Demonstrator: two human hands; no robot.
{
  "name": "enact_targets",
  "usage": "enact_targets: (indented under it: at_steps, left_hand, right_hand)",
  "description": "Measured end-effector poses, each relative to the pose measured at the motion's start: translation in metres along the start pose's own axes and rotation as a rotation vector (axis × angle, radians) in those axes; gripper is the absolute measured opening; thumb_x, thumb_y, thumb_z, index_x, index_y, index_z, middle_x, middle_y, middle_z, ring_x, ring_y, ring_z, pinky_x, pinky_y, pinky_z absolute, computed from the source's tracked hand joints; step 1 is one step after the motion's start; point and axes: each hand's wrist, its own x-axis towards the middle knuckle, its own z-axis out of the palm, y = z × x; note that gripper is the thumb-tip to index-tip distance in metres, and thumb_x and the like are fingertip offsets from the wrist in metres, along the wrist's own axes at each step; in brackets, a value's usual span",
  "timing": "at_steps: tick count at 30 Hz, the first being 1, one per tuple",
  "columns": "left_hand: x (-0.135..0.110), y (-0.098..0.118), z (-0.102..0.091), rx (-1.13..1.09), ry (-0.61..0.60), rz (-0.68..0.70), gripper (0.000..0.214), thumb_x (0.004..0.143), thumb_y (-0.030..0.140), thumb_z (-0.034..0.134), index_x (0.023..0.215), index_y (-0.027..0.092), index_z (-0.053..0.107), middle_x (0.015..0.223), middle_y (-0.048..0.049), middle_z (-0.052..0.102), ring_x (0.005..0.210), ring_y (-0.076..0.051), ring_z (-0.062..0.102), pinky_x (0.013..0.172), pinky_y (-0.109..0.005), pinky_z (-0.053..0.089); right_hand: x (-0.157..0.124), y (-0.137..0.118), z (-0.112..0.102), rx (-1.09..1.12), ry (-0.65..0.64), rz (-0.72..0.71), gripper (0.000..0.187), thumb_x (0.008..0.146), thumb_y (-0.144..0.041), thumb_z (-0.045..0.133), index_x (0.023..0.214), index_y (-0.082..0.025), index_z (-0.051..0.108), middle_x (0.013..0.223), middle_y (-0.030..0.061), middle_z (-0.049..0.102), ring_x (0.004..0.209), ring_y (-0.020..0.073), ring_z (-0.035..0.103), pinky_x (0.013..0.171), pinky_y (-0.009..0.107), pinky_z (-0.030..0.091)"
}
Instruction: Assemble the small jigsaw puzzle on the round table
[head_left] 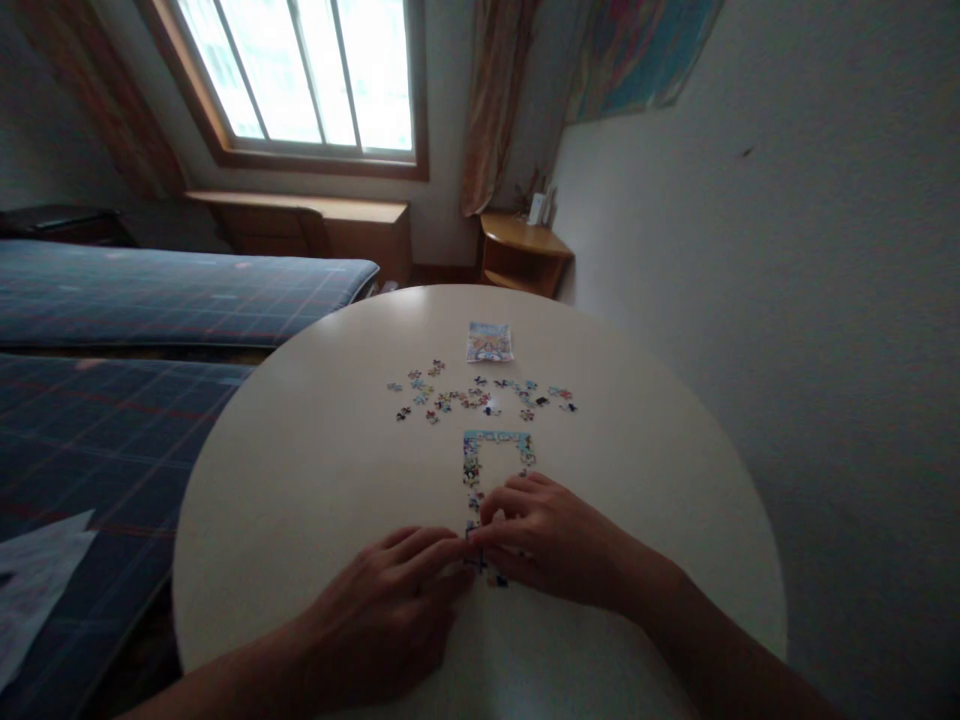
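A partly joined jigsaw border (471, 460) lies on the round white table, its top and left edges showing best. Both hands meet at its lower left corner. My left hand (401, 590) comes in from the left, its index finger and thumb closed at a dark corner jigsaw piece (477, 563). From the right, my right hand (551, 540) pinches at the same spot, its fingertips touching those of the left. The piece between the fingertips is mostly hidden. My right hand also covers much of the border's right side. Below it, another dark piece (496, 578) shows at the bottom edge.
Several loose jigsaw pieces (472, 398) are scattered beyond the border. Behind them lies a small printed picture sheet (490, 342). The round table (300, 480) stands near a white wall (840, 330) on the right and beds with plaid covers (112, 440) on the left.
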Motion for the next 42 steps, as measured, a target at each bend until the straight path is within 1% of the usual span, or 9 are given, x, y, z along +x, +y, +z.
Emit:
enact_targets:
  at_steps: [3, 7, 10, 19, 24, 30, 33, 38, 42]
  left_hand:
    - [-0.002, -0.001, 0.001, 0.027, 0.009, -0.011, 0.036, 0.082, 0.009, 0.049, 0.116, 0.014, 0.059, 0.130, -0.0133, 0.060, 0.121, -0.026, 0.056, 0.096, -0.041, 0.054]
    - [-0.002, -0.002, 0.001, 0.061, 0.001, 0.028, 0.036, 0.082, 0.008, 0.048, 0.116, 0.013, 0.059, 0.126, -0.0128, 0.064, 0.119, -0.025, 0.059, 0.095, -0.041, 0.055]
    - [-0.001, -0.002, 0.000, 0.078, 0.007, 0.033, 0.038, 0.082, 0.008, 0.047, 0.117, 0.014, 0.059, 0.126, -0.0124, 0.065, 0.117, -0.025, 0.061, 0.094, -0.042, 0.056]
    - [0.000, -0.003, 0.000, 0.076, -0.003, 0.018, 0.040, 0.082, 0.008, 0.047, 0.120, 0.013, 0.058, 0.129, -0.0135, 0.063, 0.118, -0.025, 0.060, 0.095, -0.042, 0.055]
    - [-0.001, -0.003, 0.002, 0.067, -0.013, 0.007, 0.040, 0.082, 0.010, 0.047, 0.120, 0.014, 0.058, 0.130, -0.0132, 0.062, 0.118, -0.026, 0.060, 0.095, -0.043, 0.055]
    - [-0.002, -0.004, 0.003, 0.069, -0.025, 0.002, 0.041, 0.082, 0.009, 0.048, 0.122, 0.014, 0.057, 0.131, -0.0133, 0.062, 0.120, -0.026, 0.059, 0.095, -0.043, 0.055]
    - [-0.002, -0.003, 0.003, 0.063, -0.009, 0.001, 0.040, 0.082, 0.009, 0.048, 0.121, 0.014, 0.058, 0.129, -0.0130, 0.063, 0.119, -0.026, 0.059, 0.094, -0.043, 0.055]
    - [-0.003, -0.004, 0.003, 0.061, -0.010, -0.006, 0.041, 0.083, 0.010, 0.048, 0.122, 0.015, 0.057, 0.129, -0.0124, 0.063, 0.118, -0.025, 0.060, 0.095, -0.042, 0.055]
    - [-0.002, -0.004, 0.004, 0.060, -0.013, 0.004, 0.041, 0.083, 0.010, 0.048, 0.122, 0.014, 0.057, 0.130, -0.0130, 0.062, 0.119, -0.026, 0.059, 0.094, -0.043, 0.055]
  right_hand:
    - [-0.002, 0.013, 0.004, 0.084, 0.086, 0.077, 0.016, 0.093, -0.023, 0.059, 0.102, -0.025, 0.071, 0.099, 0.0029, 0.070, 0.090, 0.0158, 0.061, 0.085, 0.032, 0.042]
    - [-0.002, 0.022, 0.008, 0.081, 0.168, 0.194, 0.020, 0.091, -0.024, 0.062, 0.109, -0.025, 0.071, 0.100, 0.0044, 0.069, 0.092, 0.0179, 0.061, 0.087, 0.035, 0.041]
    - [0.002, 0.020, 0.010, 0.077, 0.170, 0.212, 0.020, 0.091, -0.027, 0.062, 0.109, -0.026, 0.072, 0.100, 0.0048, 0.068, 0.093, 0.0184, 0.060, 0.088, 0.036, 0.041]
    - [0.010, 0.017, 0.016, 0.120, 0.169, 0.279, 0.008, 0.086, -0.025, 0.068, 0.092, -0.026, 0.074, 0.098, 0.0020, 0.069, 0.094, 0.0173, 0.062, 0.089, 0.035, 0.037]
    - [0.013, 0.015, 0.015, 0.076, 0.193, 0.253, 0.005, 0.082, -0.023, 0.071, 0.086, -0.024, 0.074, 0.095, 0.0014, 0.071, 0.091, 0.0175, 0.063, 0.088, 0.034, 0.035]
    - [0.014, 0.015, 0.014, 0.013, 0.200, 0.193, 0.004, 0.082, -0.022, 0.070, 0.083, -0.023, 0.073, 0.092, 0.0008, 0.072, 0.087, 0.0164, 0.063, 0.085, 0.034, 0.033]
    - [0.014, 0.016, 0.013, 0.018, 0.201, 0.197, 0.004, 0.082, -0.021, 0.069, 0.081, -0.023, 0.073, 0.090, 0.0003, 0.072, 0.087, 0.0163, 0.062, 0.084, 0.033, 0.032]
    - [0.013, 0.015, 0.011, 0.074, 0.158, 0.219, 0.006, 0.080, -0.025, 0.071, 0.085, -0.024, 0.072, 0.093, 0.0010, 0.071, 0.093, 0.0178, 0.062, 0.087, 0.033, 0.033]
    - [0.013, 0.015, 0.010, 0.087, 0.140, 0.232, 0.006, 0.081, -0.024, 0.070, 0.086, -0.024, 0.073, 0.094, 0.0014, 0.072, 0.094, 0.0185, 0.062, 0.087, 0.034, 0.032]
